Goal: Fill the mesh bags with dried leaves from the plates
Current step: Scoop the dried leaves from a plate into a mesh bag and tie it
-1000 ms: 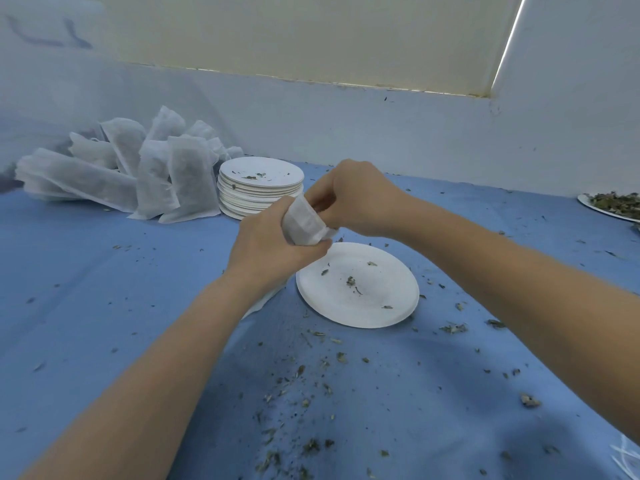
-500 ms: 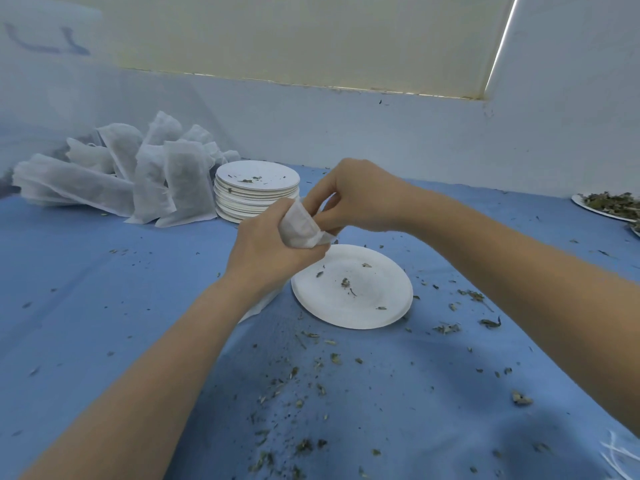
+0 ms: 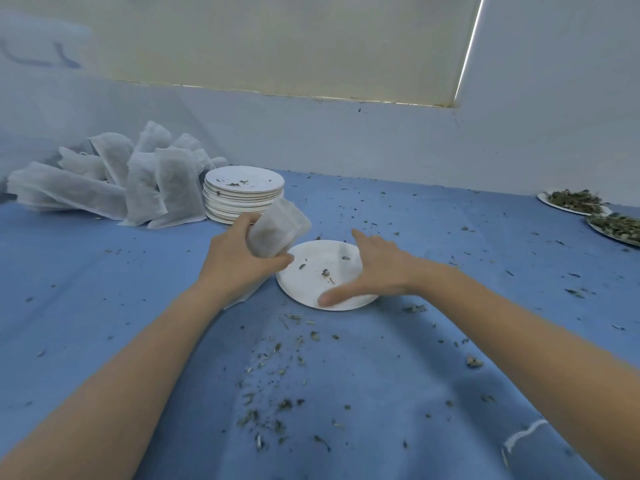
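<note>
My left hand (image 3: 239, 261) grips a white mesh bag (image 3: 278, 228) with dark leaves inside, held just left of a white paper plate (image 3: 311, 285). The plate lies on the blue cloth and carries only a few leaf crumbs. My right hand (image 3: 372, 271) is spread over the plate's right side, thumb on its near rim and fingers reaching toward its far rim.
A stack of empty plates (image 3: 242, 194) stands behind the left hand. A heap of filled mesh bags (image 3: 114, 178) lies at the back left. Two plates of dried leaves (image 3: 575, 202) sit at the far right. Leaf crumbs litter the blue cloth (image 3: 104, 289).
My right hand has let go of the bag's mouth and dropped onto the plate. My left hand has moved the bag left and up, away from the plate.
</note>
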`<control>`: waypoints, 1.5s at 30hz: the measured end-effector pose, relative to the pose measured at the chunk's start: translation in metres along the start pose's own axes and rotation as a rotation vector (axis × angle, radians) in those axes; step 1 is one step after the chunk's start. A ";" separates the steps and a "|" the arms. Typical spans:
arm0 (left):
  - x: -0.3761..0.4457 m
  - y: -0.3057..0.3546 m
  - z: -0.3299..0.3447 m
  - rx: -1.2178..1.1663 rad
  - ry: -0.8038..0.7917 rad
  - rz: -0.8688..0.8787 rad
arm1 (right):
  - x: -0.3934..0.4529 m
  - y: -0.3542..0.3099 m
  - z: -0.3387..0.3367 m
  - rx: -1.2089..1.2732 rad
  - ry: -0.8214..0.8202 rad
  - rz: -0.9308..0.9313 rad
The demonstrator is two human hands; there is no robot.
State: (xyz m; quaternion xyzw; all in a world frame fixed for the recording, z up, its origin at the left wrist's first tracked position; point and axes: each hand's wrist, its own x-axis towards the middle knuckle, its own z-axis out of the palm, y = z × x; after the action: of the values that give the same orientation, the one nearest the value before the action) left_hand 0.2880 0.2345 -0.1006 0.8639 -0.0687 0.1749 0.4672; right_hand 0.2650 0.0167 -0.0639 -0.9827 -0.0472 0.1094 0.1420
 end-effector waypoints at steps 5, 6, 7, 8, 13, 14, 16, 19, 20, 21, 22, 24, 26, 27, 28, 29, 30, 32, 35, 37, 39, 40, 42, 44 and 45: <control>-0.006 -0.002 -0.007 -0.001 0.028 -0.038 | 0.002 0.005 0.019 0.033 0.013 0.037; -0.005 -0.002 -0.010 0.004 0.047 -0.046 | 0.002 0.003 0.020 0.044 0.040 0.026; -0.004 -0.002 -0.012 0.010 0.071 -0.056 | 0.004 0.000 0.021 0.060 0.073 0.017; -0.003 -0.001 -0.016 0.015 0.105 -0.070 | 0.006 -0.005 0.020 0.089 0.116 0.002; 0.024 0.000 -0.047 -0.037 0.330 -0.164 | 0.043 -0.046 -0.005 0.229 0.256 -0.090; 0.033 -0.002 -0.054 -0.043 0.370 -0.189 | 0.055 -0.056 -0.012 0.232 0.256 -0.094; 0.054 -0.006 -0.064 -0.059 0.421 -0.246 | 0.081 -0.075 -0.024 0.232 0.262 -0.092; 0.088 -0.014 -0.069 -0.096 0.413 -0.297 | 0.126 -0.099 -0.039 0.240 0.262 -0.060; 0.101 -0.019 -0.069 -0.124 0.399 -0.310 | 0.142 -0.106 -0.042 0.254 0.254 -0.045; 0.114 -0.025 -0.069 -0.153 0.388 -0.332 | 0.157 -0.111 -0.044 0.273 0.245 -0.031; 0.126 -0.031 -0.068 -0.163 0.389 -0.369 | 0.171 -0.115 -0.045 0.288 0.235 -0.020; 0.149 -0.046 -0.066 -0.109 0.404 -0.464 | 0.195 -0.122 -0.045 0.285 0.220 -0.006; 0.166 -0.061 -0.063 -0.013 0.394 -0.517 | 0.215 -0.127 -0.043 0.265 0.212 0.002; 0.171 -0.068 -0.062 0.032 0.385 -0.517 | 0.223 -0.129 -0.041 0.262 0.205 0.008; 0.176 -0.075 -0.062 0.075 0.380 -0.508 | 0.230 -0.131 -0.039 0.263 0.194 0.013; 0.178 -0.081 -0.061 0.118 0.376 -0.497 | 0.234 -0.132 -0.037 0.266 0.180 0.018; 0.180 -0.086 -0.061 0.157 0.371 -0.493 | 0.237 -0.132 -0.035 0.270 0.163 0.020; 0.180 -0.092 -0.061 0.207 0.369 -0.504 | 0.239 -0.133 -0.034 0.262 0.147 0.016; 0.175 -0.089 -0.063 0.230 0.374 -0.510 | 0.227 -0.136 -0.034 0.215 0.209 -0.010; 0.169 -0.081 -0.067 0.241 0.382 -0.527 | 0.211 -0.140 -0.036 0.218 0.270 -0.062; 0.157 -0.067 -0.072 0.261 0.372 -0.563 | 0.190 -0.145 -0.035 0.214 0.299 -0.117; 0.150 -0.059 -0.073 0.258 0.369 -0.579 | 0.178 -0.148 -0.035 0.207 0.304 -0.143; 0.131 -0.039 -0.074 0.217 0.376 -0.599 | 0.153 -0.153 -0.032 0.191 0.278 -0.185; 0.108 -0.019 -0.072 0.199 0.345 -0.616 | 0.126 -0.155 -0.028 0.176 0.263 -0.196; 0.096 -0.011 -0.071 0.197 0.317 -0.625 | 0.113 -0.155 -0.025 0.178 0.257 -0.195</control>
State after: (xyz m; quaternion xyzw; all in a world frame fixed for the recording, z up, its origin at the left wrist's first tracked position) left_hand 0.3630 0.3034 -0.0384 0.8463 0.2891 0.1612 0.4174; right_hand 0.3705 0.1718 -0.0182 -0.9629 -0.1137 -0.0276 0.2431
